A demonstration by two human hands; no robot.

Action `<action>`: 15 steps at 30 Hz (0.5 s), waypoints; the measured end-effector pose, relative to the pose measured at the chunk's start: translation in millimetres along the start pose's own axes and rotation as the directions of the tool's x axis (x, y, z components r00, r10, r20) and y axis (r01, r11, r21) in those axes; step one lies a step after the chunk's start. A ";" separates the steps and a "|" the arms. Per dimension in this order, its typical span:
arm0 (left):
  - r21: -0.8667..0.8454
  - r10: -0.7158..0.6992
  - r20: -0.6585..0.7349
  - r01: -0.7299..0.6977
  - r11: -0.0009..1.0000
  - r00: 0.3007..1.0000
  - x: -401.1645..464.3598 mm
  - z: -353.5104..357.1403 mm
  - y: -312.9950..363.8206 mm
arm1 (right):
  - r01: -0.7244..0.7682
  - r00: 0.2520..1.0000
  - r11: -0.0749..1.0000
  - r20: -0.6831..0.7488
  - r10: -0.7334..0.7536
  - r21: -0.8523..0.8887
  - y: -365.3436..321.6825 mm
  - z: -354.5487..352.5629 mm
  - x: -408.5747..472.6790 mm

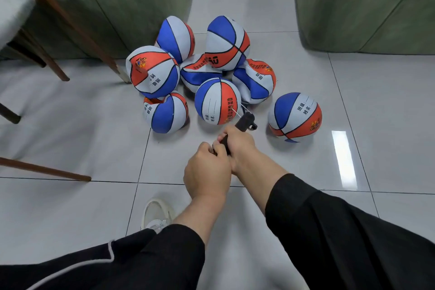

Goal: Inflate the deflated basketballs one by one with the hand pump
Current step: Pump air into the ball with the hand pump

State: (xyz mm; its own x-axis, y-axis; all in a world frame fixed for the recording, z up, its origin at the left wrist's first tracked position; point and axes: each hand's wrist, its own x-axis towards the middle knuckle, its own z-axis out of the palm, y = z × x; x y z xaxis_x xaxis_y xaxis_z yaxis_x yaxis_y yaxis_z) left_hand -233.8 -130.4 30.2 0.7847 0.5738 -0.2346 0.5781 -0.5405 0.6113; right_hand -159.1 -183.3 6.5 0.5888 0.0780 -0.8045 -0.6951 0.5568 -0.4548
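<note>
Both your left hand (207, 167) and right hand (240, 146) curl tight around the hand pump (244, 123), steadying its needle (236, 112) in the nearest basketball (217, 101) on the floor (94, 125).

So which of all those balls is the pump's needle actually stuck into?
The round ball at the front middle of the pile, nearest the hands. The pump has its needle in that ball's orange panel; the other balls have nothing attached, and several are crumpled.

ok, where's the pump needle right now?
Head view, centre: the needle runs from the pump, gripped by both hands, to the orange panel of the nearest round ball. Whether it is in the valve cannot be told.
</note>
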 end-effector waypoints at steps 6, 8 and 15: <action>0.046 0.059 0.074 -0.062 0.997 0.996 -6.1 -3.1 14.2 | 0.004 1.000 1.000 0.010 -0.004 0.015 -16.2 -8.5 9.3; 0.059 0.097 0.072 -0.101 0.993 0.993 -10.3 -6.8 14.9 | 0.017 1.000 0.999 -0.017 -0.016 0.038 -32.2 -15.7 13.1; 0.026 0.147 0.032 -0.147 0.989 0.989 -11.3 -11.3 18.4 | -0.001 0.999 0.989 -0.047 0.008 0.149 -49.3 -26.9 24.6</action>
State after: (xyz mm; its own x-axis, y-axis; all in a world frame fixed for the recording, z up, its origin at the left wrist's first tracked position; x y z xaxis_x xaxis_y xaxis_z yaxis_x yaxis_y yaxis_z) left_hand -234.5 -140.0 52.7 0.8678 0.4681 -0.1669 0.4617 -0.6349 0.6195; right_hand -121.4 -231.1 -1.1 0.5630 0.0435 -0.8253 -0.6264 0.6739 -0.3918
